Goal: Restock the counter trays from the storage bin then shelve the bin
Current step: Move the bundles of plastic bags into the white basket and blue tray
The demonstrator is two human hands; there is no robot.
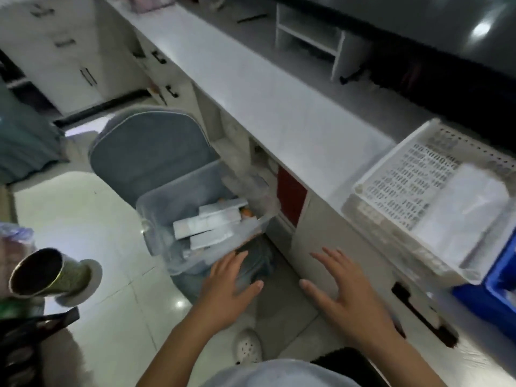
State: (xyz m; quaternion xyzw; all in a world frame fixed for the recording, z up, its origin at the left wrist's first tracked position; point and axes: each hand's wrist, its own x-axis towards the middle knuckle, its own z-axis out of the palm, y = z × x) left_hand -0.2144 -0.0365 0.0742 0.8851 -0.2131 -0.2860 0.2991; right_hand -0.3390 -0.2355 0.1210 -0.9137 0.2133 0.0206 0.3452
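A clear plastic storage bin [156, 216] sits on a grey-cushioned chair beside the counter, holding several white boxes [208, 223]. My left hand [227, 286] hovers with fingers spread just below the bin's near corner; contact is unclear. My right hand [339, 291] is open with fingers apart, in front of the counter's cabinet face, holding nothing. A white perforated tray [402, 177] rests on the counter at right, with white packets [469, 208] in its near end. A blue tray [499, 291] sits right of it, partly cut off by the frame.
The grey chair [145, 152] stands against the open shelves under the white counter [251, 88]. A metal cup [47, 273] sits on a surface at left. A small white shelf unit [310, 34] stands at the back. My white shoe [248, 347] is on the tiled floor.
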